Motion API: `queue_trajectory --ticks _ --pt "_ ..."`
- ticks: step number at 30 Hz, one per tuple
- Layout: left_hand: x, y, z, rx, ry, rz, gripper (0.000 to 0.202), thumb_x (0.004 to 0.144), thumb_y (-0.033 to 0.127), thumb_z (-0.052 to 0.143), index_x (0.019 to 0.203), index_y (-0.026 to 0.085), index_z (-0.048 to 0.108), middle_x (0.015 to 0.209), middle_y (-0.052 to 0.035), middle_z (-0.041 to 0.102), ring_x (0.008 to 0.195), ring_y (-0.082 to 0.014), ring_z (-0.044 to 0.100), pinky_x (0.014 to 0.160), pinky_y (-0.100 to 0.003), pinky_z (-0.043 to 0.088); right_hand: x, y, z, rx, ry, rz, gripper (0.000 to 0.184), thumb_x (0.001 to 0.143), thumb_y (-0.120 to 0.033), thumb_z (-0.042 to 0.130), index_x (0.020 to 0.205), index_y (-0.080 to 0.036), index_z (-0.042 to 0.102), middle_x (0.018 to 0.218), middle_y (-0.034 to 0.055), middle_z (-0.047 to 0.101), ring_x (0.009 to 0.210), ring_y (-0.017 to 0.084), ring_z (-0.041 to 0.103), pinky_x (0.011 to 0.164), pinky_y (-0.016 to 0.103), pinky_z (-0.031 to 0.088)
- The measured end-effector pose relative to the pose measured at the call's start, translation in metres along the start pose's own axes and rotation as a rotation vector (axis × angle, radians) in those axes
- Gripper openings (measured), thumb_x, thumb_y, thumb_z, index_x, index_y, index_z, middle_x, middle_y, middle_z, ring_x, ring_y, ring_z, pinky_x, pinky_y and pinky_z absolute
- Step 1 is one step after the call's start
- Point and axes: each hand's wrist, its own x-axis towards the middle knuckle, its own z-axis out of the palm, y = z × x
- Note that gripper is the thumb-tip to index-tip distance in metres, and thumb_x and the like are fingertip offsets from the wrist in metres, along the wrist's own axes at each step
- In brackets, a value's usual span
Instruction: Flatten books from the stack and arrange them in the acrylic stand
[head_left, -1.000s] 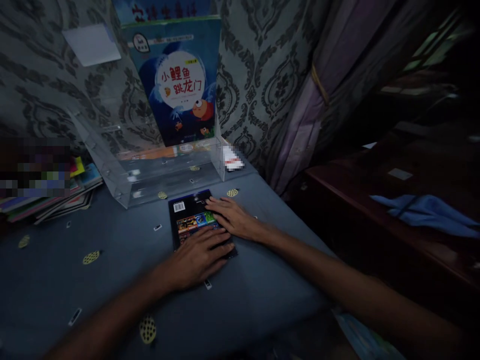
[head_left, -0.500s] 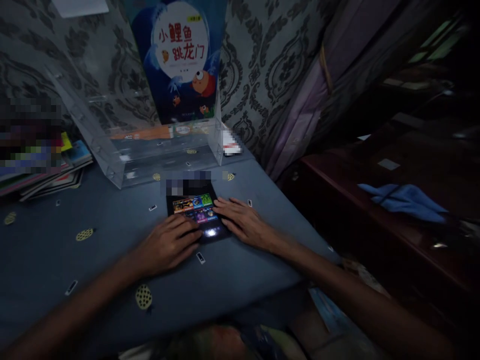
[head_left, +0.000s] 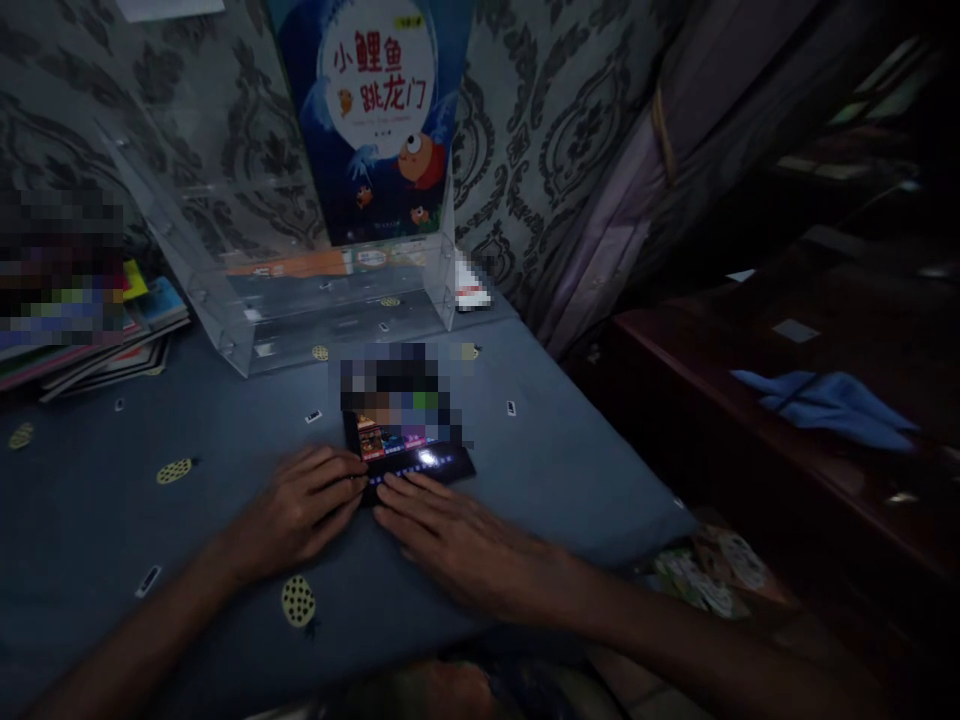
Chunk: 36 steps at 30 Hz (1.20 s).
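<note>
A dark, glossy booklet (head_left: 405,465) with rows of small coloured pictures lies flat on the table; its upper part is blurred out. My left hand (head_left: 311,505) rests on the table at its lower left corner, fingertips touching the edge and fingers stretched out. Flat along the bottom edge lies my right hand (head_left: 465,545), its extended fingertips on the lower border. Neither hand lifts the booklet. Behind it stands a clear acrylic stand (head_left: 240,345) with an upright blue picture book (head_left: 382,190) in it.
Several books (head_left: 142,335) are stacked at the table's left. The blue-grey tablecloth (head_left: 225,430) bears pineapple prints. Right of the table, a blue cloth (head_left: 832,405) lies on a dark red surface (head_left: 675,350). A curtain (head_left: 615,230) hangs by the patterned wall.
My right hand has moved from the booklet's right side down and left to its bottom edge. My left hand has drawn back from over the pictures to the lower left corner.
</note>
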Motion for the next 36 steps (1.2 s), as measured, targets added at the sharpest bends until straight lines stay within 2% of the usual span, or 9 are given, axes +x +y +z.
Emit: queue_trajectory --ticks 8,14,18,24,27,32,36 --pt "0.002 0.004 -0.001 -0.009 -0.015 -0.036 0.018 0.094 0.009 0.054 0.107 0.017 0.063 0.105 -0.0085 0.068 0.103 -0.0208 0.062 0.087 -0.039 0.053 -0.049 0.024 -0.007 0.016 0.098 0.118 0.048 0.097 -0.01 0.044 0.145 -0.015 0.043 0.147 0.0133 0.051 0.141 0.02 0.041 0.119 0.047 0.034" --pt "0.007 0.001 -0.002 0.001 0.013 -0.05 0.022 0.095 0.012 0.053 0.114 0.018 0.063 0.11 -0.0083 0.068 0.1 -0.0198 0.063 0.085 -0.038 0.052 -0.059 0.028 -0.013 0.04 0.18 0.144 0.04 0.098 -0.013 0.045 0.138 -0.017 0.051 0.142 0.0128 0.056 0.133 0.02 0.051 0.116 0.048 0.038" --pt "0.011 -0.02 0.0 0.075 0.027 -0.112 0.026 0.098 0.02 0.049 0.12 0.021 0.063 0.114 -0.0085 0.067 0.1 -0.0205 0.063 0.088 -0.041 0.052 -0.056 0.027 -0.016 0.033 0.238 0.127 0.04 0.097 -0.012 0.047 0.136 -0.019 0.054 0.136 0.0104 0.062 0.129 0.02 0.056 0.113 0.048 0.042" --pt "0.029 -0.074 0.001 0.125 0.033 -0.24 0.031 0.099 0.027 0.043 0.121 0.019 0.065 0.116 -0.0105 0.064 0.104 -0.0227 0.062 0.089 -0.041 0.052 -0.056 0.027 -0.018 0.019 0.229 0.126 0.04 0.096 -0.011 0.047 0.134 -0.019 0.057 0.136 0.0105 0.062 0.13 0.02 0.055 0.113 0.046 0.042" --pt "0.039 -0.092 0.002 0.144 0.057 -0.272 0.032 0.099 0.027 0.042 0.118 0.018 0.066 0.114 -0.0102 0.064 0.105 -0.0225 0.062 0.09 -0.04 0.052 -0.055 0.026 -0.02 0.024 0.211 0.128 0.038 0.096 -0.013 0.048 0.133 -0.018 0.058 0.135 0.0107 0.062 0.13 0.02 0.055 0.114 0.045 0.041" --pt "0.048 -0.091 0.005 0.228 0.047 -0.32 0.03 0.097 0.027 0.043 0.113 0.019 0.067 0.109 -0.0084 0.065 0.1 -0.0224 0.063 0.088 -0.039 0.053 -0.05 0.031 -0.024 0.029 0.237 0.12 0.034 0.097 -0.015 0.048 0.128 -0.02 0.061 0.126 0.0089 0.069 0.123 0.018 0.061 0.114 0.046 0.039" --pt "0.048 -0.085 0.008 0.263 0.056 -0.318 0.03 0.097 0.026 0.042 0.114 0.019 0.066 0.11 -0.0087 0.065 0.098 -0.0225 0.064 0.087 -0.039 0.054 -0.042 0.045 -0.023 0.029 0.286 0.11 0.033 0.098 -0.016 0.048 0.128 -0.021 0.061 0.124 0.0079 0.07 0.121 0.017 0.062 0.114 0.045 0.038"
